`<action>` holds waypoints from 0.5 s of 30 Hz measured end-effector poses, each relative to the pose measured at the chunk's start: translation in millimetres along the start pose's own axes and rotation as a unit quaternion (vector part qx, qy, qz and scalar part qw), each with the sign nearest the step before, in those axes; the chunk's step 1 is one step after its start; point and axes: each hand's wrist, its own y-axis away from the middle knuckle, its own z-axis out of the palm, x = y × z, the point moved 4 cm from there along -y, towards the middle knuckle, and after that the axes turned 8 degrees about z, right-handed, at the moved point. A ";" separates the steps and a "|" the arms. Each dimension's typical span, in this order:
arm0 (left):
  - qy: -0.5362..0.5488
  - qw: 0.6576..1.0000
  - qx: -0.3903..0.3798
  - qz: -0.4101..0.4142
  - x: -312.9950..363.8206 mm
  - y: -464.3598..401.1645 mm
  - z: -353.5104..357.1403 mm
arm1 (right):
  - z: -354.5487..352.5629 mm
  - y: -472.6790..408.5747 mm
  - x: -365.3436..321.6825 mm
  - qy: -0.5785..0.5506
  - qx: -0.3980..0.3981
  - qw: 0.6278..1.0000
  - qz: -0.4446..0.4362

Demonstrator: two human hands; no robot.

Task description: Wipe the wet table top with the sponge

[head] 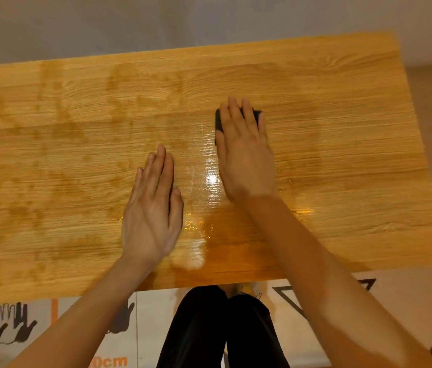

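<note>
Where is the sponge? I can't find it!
Look at the wide, wet, light-brown wooden table top. Right of its middle, the right hand lies flat with straight fingers. The small dark sponge peeks out beneath those fingers, the only dark thing on the wood; the left hand covers nothing.

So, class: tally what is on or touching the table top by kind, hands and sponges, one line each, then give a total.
Hands: 2, the left hand flat on the table, the right hand pressing on the sponge
Sponges: 1, a dark sponge under the right hand
Total: 3
</note>
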 end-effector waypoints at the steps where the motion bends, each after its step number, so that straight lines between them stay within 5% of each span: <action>1: -0.002 1.000 -0.001 0.000 0.8 0.8 0.3 | -1.1 18.8 0.6 0.015 0.012 1.000 -0.003; 5: -0.010 1.000 -0.002 -0.004 0.7 -0.9 0.7 | -4.3 115.4 15.6 0.049 -0.036 0.996 -0.060; 8: -0.017 1.000 -0.007 -0.004 0.9 -1.0 -0.1 | -9.7 101.0 29.0 0.039 -0.042 0.993 -0.104; 15: -0.009 1.000 -0.008 -0.012 2.4 0.3 -0.6 | -14.4 9.3 45.1 -0.030 0.008 0.999 0.034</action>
